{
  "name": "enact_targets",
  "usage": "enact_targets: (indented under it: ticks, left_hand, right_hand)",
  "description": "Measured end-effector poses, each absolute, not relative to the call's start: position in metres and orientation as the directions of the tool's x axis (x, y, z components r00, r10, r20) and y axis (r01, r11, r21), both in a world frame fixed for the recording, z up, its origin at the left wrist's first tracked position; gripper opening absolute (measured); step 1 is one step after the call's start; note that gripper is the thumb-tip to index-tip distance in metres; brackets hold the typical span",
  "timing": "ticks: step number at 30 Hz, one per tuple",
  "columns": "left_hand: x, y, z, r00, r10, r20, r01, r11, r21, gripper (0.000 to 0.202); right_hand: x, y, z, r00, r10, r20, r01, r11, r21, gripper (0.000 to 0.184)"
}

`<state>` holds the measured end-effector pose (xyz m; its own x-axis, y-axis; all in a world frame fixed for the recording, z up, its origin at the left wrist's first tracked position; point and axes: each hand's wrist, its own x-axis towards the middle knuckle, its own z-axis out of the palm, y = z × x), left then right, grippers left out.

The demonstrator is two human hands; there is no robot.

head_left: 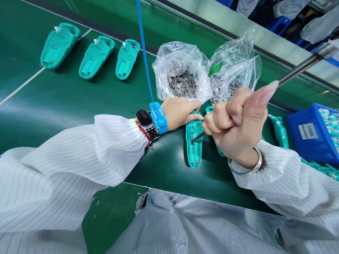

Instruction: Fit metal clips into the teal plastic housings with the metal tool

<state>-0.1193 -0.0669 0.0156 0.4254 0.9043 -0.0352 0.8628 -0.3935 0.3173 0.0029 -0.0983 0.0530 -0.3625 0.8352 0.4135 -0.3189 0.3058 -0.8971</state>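
Observation:
A teal plastic half-shell [194, 155] lies open side up on the green table, its far end between the thumb and fingers of my left hand [178, 112]. Closed in a fist, my right hand [235, 123] grips slim metal tweezers [298, 70]. Their dark tip reaches into the middle of the shell. Part of a second teal shell [209, 109] shows behind my right hand, which hides most of it. A blue wrist strap [159, 117] with a cord is on my left wrist beside a watch [146, 121].
Beyond my hands stand clear plastic bags of small metal parts, one on the left [182, 79] and one on the right [225, 84]. Three teal shells [96, 58] lie at the far left. A blue bin [307, 135] of white-and-teal pieces stands at right. The blue cord [144, 53] runs upward.

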Motion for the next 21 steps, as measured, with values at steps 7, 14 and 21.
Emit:
enact_targets:
  ticks: [7,14,21]
  left_hand:
    - [-0.121,-0.070,0.018,0.429,0.903,-0.011,0.850,-0.399,0.344,0.036]
    - [-0.122,-0.065,0.009,0.422,0.905,0.053,0.819,-0.406,0.405,0.033]
    - [-0.130,-0.063,0.000,0.459,0.886,0.070,0.777,-0.439,0.451,0.038]
  right_hand:
    - [-0.001,-0.096,0.051,-0.346,0.846,0.406,-0.258,0.330,-0.908,0.054]
    - [-0.004,-0.102,0.043,-0.457,0.782,0.424,-0.399,0.246,-0.883,0.049]
    - [0.002,-0.093,0.059,-0.471,0.805,0.361,-0.286,0.248,-0.926,0.048]
